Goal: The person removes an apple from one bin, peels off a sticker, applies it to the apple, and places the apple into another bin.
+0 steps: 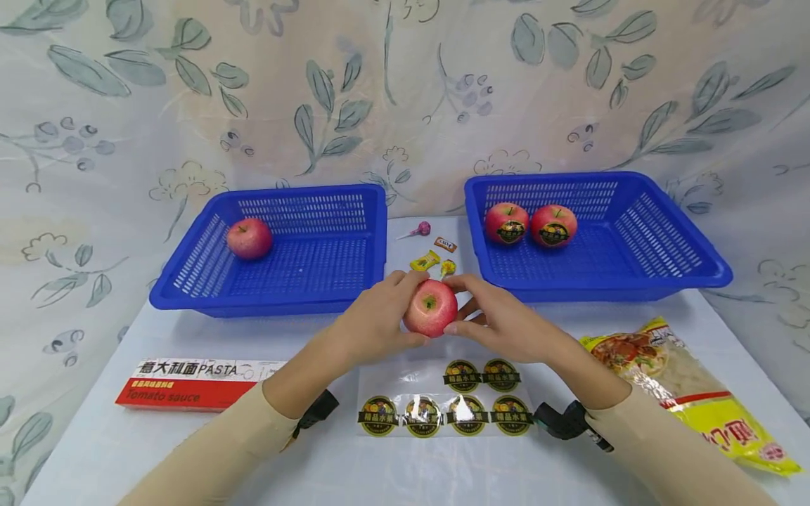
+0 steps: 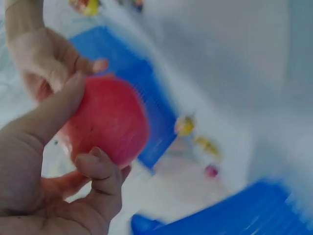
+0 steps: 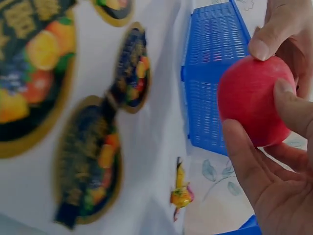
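Note:
A red apple (image 1: 430, 309) is held up between both hands above the table, its stem hollow facing the head camera. My left hand (image 1: 378, 316) grips it from the left, thumb low and fingers over the far side. From the right, the fingertips and thumb of my right hand (image 1: 509, 323) hold the apple's other side. In the right wrist view the apple (image 3: 255, 100) shows a plain red skin. Just nearer than the hands lies a clear sheet (image 1: 405, 379) with several round black-and-gold fruit stickers (image 1: 467, 413).
A blue basket (image 1: 278, 306) at left holds one apple (image 1: 249, 238). Another blue basket (image 1: 607, 289) at right holds two stickered apples (image 1: 553, 225). Wrapped sweets (image 1: 425, 261) and a lollipop (image 1: 422, 228) lie between. A pasta box (image 1: 183, 393) and a yellow food bag (image 1: 702, 400) flank the sheet.

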Tool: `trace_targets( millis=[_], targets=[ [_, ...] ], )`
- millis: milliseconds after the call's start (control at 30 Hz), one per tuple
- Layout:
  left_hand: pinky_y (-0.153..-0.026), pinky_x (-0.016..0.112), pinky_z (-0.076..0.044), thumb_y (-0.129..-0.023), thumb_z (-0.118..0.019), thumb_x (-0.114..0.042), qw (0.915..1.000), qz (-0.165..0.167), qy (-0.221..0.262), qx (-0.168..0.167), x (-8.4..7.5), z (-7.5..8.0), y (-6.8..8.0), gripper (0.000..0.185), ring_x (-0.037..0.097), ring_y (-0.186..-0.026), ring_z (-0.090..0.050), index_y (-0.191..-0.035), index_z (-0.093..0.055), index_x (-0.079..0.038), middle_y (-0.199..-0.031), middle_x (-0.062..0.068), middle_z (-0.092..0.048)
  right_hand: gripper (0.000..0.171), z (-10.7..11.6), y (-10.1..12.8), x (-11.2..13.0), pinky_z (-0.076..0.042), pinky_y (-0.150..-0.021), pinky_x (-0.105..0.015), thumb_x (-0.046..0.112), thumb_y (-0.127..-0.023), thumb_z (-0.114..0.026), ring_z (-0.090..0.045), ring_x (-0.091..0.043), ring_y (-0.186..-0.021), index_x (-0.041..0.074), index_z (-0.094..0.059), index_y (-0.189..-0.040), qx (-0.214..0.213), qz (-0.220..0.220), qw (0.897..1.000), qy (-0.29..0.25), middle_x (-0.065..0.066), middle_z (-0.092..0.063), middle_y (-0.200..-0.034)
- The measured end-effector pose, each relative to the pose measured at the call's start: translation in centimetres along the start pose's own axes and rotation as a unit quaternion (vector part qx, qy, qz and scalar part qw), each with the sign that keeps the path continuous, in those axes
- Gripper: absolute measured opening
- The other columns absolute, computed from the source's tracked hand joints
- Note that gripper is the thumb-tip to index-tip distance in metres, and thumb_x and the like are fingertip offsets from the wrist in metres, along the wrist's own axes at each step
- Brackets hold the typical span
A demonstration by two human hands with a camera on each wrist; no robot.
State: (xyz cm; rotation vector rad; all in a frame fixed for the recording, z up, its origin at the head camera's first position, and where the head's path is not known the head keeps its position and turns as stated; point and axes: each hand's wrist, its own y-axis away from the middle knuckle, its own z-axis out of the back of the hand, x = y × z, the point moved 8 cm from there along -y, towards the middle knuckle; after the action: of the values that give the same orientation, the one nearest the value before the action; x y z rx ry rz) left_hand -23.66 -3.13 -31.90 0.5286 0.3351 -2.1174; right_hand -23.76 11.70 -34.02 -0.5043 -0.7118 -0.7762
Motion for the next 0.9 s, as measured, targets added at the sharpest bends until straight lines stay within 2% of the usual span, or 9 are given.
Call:
trace_targets(
  millis=[100,200,300,433,533,667,800,900],
  targets=[
    [-0.094,0.041,-0.056,-0.083,-0.087,-0.027,1.0,0.009,-0.001,-0.001,0.3,-1.1,0.0,0.084,0.023,-0.11,-0.06,-0.153,-0.043,-0.008,-0.133,0.012,-0.056,0.058,-0.3,0.4,-0.5,-0.06,-0.083,-0.032,0.021,-0.097,-0.072,-0.07,-0.017,-0.102,0.006,-0.044,-0.146,0.006,-0.011,1.0,0.019,-0.01,-0.057,-0.14],
    [-0.094,0.038,-0.054,-0.086,-0.085,-0.026,0.9999,0.007,0.01,0.011,0.9,-2.3,-0.1,0.086,0.021,-0.107,-0.058,-0.156,-0.039,-0.007,-0.133,0.012,-0.055,0.058,-0.8,0.6,-1.1,-0.059,-0.083,-0.03,0.02,-0.099,-0.071,-0.07,-0.018,-0.102,0.004,-0.043,-0.147,0.019,-0.027,0.999,0.033,-0.012,-0.058,-0.139],
    [-0.099,0.04,-0.052,-0.088,-0.082,-0.023,0.9994,-0.005,0.028,0.022,1.5,-3.1,-0.2,0.084,0.024,-0.113,-0.057,-0.156,-0.037,-0.003,-0.138,0.013,-0.056,0.057,-1.3,0.8,-1.6,-0.059,-0.083,-0.03,0.017,-0.1,-0.069,-0.07,-0.021,-0.102,0.001,-0.042,-0.147,0.031,-0.034,0.998,0.04,-0.016,-0.058,-0.137],
    [-0.102,0.039,-0.05,-0.09,-0.08,-0.02,0.9981,-0.032,0.049,0.017,2.0,-3.3,-0.6,0.076,0.023,-0.114,-0.058,-0.152,-0.041,-0.002,-0.14,0.013,-0.057,0.055,-1.4,0.7,-2.2,-0.059,-0.082,-0.03,0.016,-0.1,-0.068,-0.071,-0.021,-0.098,-0.002,-0.043,-0.146,0.031,-0.039,0.998,0.039,-0.017,-0.06,-0.134],
    [-0.093,0.033,-0.052,-0.092,-0.078,-0.02,0.9977,-0.037,0.055,0.013,2.4,-3.2,-0.7,0.071,0.018,-0.099,-0.061,-0.15,-0.044,-0.002,-0.134,0.012,-0.059,0.055,-1.4,0.5,-2.6,-0.06,-0.082,-0.031,0.019,-0.101,-0.068,-0.072,-0.022,-0.098,-0.002,-0.044,-0.145,0.027,-0.042,0.998,0.034,-0.018,-0.063,-0.132],
    [-0.086,0.03,-0.054,-0.093,-0.076,-0.023,0.9978,-0.022,0.055,0.031,2.8,-3.6,-0.6,0.071,0.015,-0.089,-0.064,-0.15,-0.042,0.004,-0.129,0.015,-0.06,0.058,-1.2,0.7,-3.1,-0.061,-0.085,-0.038,0.023,-0.1,-0.069,-0.074,-0.029,-0.104,-0.005,-0.045,-0.145,0.015,-0.065,0.996,0.051,-0.02,-0.068,-0.128],
    [-0.092,0.037,-0.054,-0.094,-0.075,-0.03,0.9985,0.012,0.014,0.052,3.0,-4.4,0.0,0.067,0.022,-0.099,-0.063,-0.142,-0.047,0.007,-0.124,0.018,-0.061,0.063,-0.8,1.6,-3.4,-0.061,-0.086,-0.044,0.029,-0.099,-0.07,-0.073,-0.034,-0.108,-0.009,-0.046,-0.143,0.01,-0.096,0.991,0.094,-0.023,-0.071,-0.122],
    [-0.095,0.042,-0.052,-0.094,-0.074,-0.034,0.9969,0.041,-0.026,0.061,3.2,-5.0,0.8,0.055,0.026,-0.104,-0.06,-0.129,-0.056,0.004,-0.114,0.015,-0.063,0.051,-0.5,2.1,-3.1,-0.062,-0.084,-0.043,0.03,-0.099,-0.071,-0.074,-0.03,-0.102,-0.006,-0.056,-0.132,0.007,-0.096,0.989,0.114,-0.018,-0.074,-0.113]
  ],
)
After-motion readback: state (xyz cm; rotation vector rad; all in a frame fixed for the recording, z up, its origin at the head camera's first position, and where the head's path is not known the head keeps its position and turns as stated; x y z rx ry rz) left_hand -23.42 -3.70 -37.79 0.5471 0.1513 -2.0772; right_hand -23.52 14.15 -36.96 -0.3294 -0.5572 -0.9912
